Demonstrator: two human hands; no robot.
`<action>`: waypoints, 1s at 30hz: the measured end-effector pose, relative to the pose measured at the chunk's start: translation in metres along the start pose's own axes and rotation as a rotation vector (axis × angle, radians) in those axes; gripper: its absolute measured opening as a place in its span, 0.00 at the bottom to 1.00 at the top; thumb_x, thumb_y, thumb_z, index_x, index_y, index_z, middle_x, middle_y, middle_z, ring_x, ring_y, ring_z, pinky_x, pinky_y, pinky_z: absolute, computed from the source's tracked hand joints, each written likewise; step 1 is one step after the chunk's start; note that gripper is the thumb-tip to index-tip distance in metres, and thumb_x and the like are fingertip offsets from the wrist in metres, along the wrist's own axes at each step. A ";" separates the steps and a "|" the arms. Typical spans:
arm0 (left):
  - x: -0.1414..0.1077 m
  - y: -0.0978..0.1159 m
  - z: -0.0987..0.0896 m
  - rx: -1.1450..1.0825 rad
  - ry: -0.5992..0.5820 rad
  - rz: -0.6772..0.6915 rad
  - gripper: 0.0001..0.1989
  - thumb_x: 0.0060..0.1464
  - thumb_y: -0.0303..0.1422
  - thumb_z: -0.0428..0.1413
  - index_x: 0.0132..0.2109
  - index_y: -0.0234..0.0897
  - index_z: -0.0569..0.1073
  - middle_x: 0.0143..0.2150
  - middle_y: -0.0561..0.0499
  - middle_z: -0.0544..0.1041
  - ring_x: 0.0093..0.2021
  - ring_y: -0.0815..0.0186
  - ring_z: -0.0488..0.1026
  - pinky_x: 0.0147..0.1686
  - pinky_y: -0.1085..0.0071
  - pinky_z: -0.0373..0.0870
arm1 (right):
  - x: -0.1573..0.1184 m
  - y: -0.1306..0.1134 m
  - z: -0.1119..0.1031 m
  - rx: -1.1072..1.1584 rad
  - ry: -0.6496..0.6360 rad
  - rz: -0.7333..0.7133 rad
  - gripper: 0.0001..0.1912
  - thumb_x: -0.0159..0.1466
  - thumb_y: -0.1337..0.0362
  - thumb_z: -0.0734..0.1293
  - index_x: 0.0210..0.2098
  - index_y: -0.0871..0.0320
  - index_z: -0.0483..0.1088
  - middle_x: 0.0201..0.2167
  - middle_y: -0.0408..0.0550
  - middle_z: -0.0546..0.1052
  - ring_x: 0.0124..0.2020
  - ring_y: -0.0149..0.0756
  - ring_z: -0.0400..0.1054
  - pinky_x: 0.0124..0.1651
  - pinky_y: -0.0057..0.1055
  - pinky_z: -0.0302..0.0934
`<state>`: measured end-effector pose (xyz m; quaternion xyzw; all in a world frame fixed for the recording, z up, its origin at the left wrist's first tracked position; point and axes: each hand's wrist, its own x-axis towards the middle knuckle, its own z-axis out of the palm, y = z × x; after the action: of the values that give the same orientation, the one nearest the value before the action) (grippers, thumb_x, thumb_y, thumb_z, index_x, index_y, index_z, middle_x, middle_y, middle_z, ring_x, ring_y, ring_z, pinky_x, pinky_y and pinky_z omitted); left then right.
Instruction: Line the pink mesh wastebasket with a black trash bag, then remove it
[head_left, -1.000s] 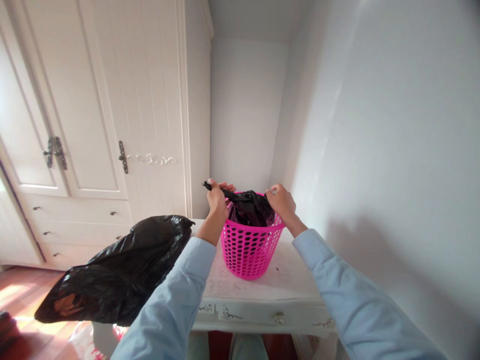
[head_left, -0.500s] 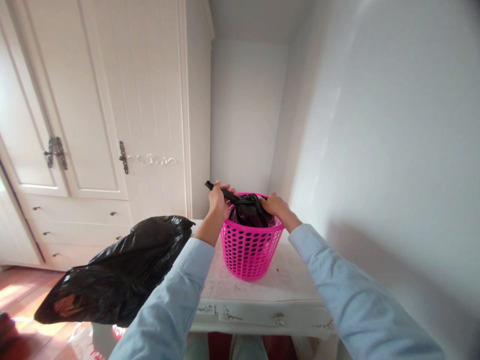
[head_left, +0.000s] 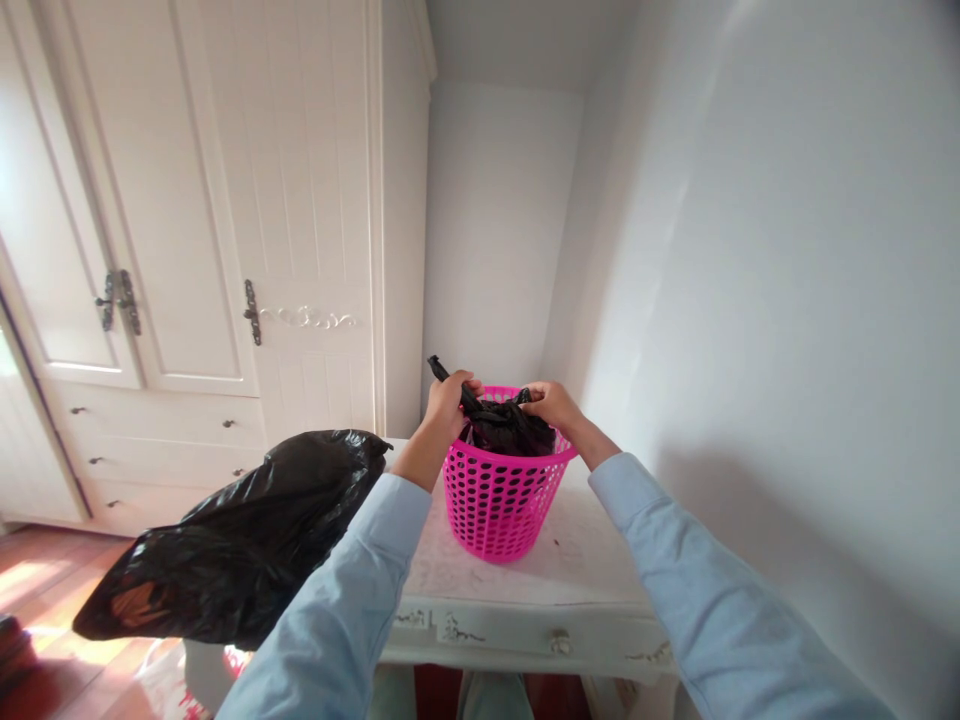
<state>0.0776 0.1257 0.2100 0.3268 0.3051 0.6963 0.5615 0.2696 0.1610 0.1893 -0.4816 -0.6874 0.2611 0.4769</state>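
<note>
A pink plastic basket (head_left: 499, 505) with round holes stands upright on the white table. Inside it sits a black plastic bag (head_left: 510, 432), gathered at the top. My left hand (head_left: 448, 402) is closed around one twisted end of this bag, whose tip sticks up past the fingers over the basket's left rim. At the right rim, my right hand (head_left: 553, 408) pinches another end of the same bag. Whatever the bag contains is hidden.
Another black plastic bag (head_left: 247, 540) lies on the left end of the white table (head_left: 592, 570), overhanging its edge. A white wardrobe (head_left: 315, 200) stands behind on the left. The wall (head_left: 787, 300) runs close along the right. A white-and-red bag (head_left: 169, 685) is below left.
My right hand has pulled its end of the bag slightly up and right. The twisted end in my left hand has shifted right and tilts more steeply. The basket stays in place.
</note>
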 end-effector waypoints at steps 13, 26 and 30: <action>-0.014 0.004 0.000 0.144 -0.082 0.059 0.11 0.62 0.37 0.56 0.37 0.33 0.72 0.21 0.51 0.72 0.22 0.66 0.73 0.23 0.73 0.63 | 0.008 0.000 -0.012 -0.087 0.552 0.013 0.12 0.61 0.54 0.63 0.33 0.57 0.66 0.37 0.57 0.77 0.40 0.45 0.69 0.48 0.41 0.61; -0.011 0.004 0.005 0.195 -0.030 0.053 0.25 0.65 0.55 0.47 0.36 0.37 0.65 0.15 0.64 0.50 0.14 0.75 0.49 0.16 0.76 0.45 | 0.004 0.001 -0.018 -0.055 0.885 0.206 0.11 0.64 0.57 0.61 0.37 0.58 0.68 0.43 0.66 0.78 0.44 0.53 0.73 0.46 0.44 0.64; -0.011 0.004 0.003 0.256 -0.039 0.046 0.21 0.66 0.52 0.47 0.38 0.37 0.65 0.16 0.64 0.50 0.14 0.75 0.48 0.17 0.75 0.45 | 0.002 -0.004 -0.019 -0.055 0.911 0.187 0.09 0.64 0.58 0.60 0.36 0.57 0.66 0.43 0.67 0.77 0.46 0.54 0.72 0.49 0.45 0.63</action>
<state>0.0796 0.1145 0.2134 0.4161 0.3728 0.6580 0.5049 0.2851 0.1591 0.2016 -0.6193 -0.3682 0.0464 0.6919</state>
